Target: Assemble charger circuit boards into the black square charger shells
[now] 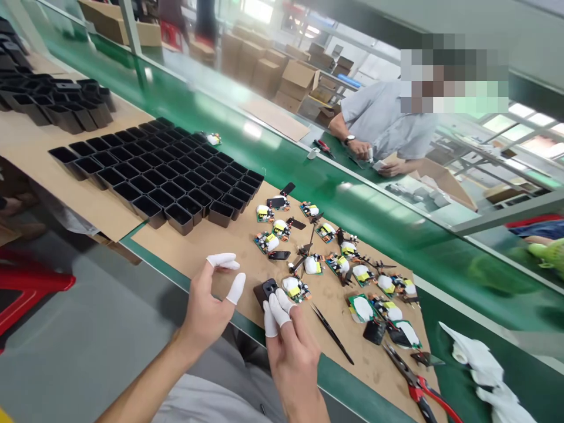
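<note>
My left hand hovers at the near edge of the brown cardboard sheet, fingers apart and holding nothing; white finger cots cover its fingertips. My right hand, also in finger cots, pinches a small black cover plate that is joined to a little circuit board with white and yellow parts. Several more such circuit boards lie scattered on the cardboard beyond my hands. A pair of black tweezers lies just right of my right hand.
A block of empty black plastic housings stands at the left of the cardboard, more housings further back left. Red-handled pliers and white cloth gloves lie at the right. Across the green conveyor belt a person in a grey shirt works.
</note>
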